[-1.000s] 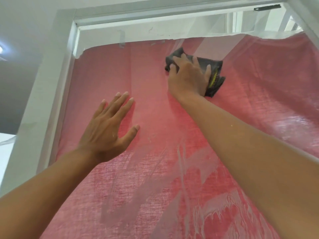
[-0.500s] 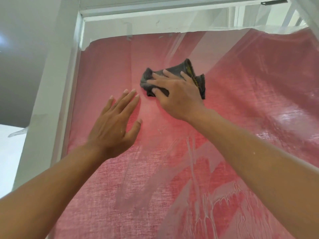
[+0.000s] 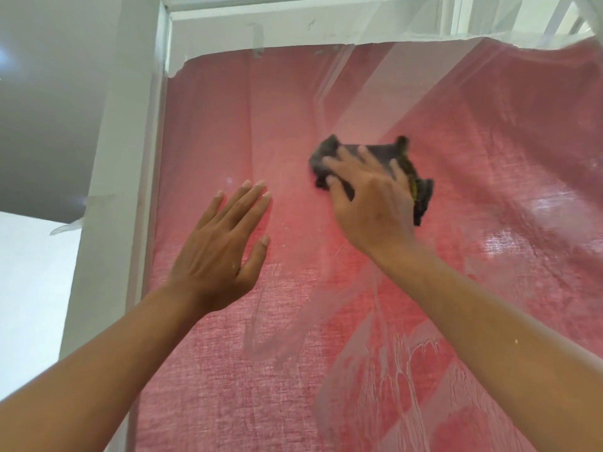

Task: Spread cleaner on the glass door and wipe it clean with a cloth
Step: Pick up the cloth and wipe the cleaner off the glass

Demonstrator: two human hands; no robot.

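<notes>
— Right hand [image 3: 372, 207]?
— Fingers spread flat, pressing the dark cloth [image 3: 421, 194] against the upper glass door [image 3: 293, 109].
— Left hand [image 3: 222, 249]?
— Fingers straight, flat on the glass, just beside. Cleaner streaks [image 3: 398, 363] below.

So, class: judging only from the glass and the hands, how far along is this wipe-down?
Done: cleaner is already spread. In hand: the right hand presses the dark cloth on the upper glass door, the left hand flat beside it. Left: white cleaner streaks lower down.

Open glass door [image 3: 359, 93] above the cloth [image 3: 375, 154]; white frame [image 3: 130, 158] close at left.
</notes>
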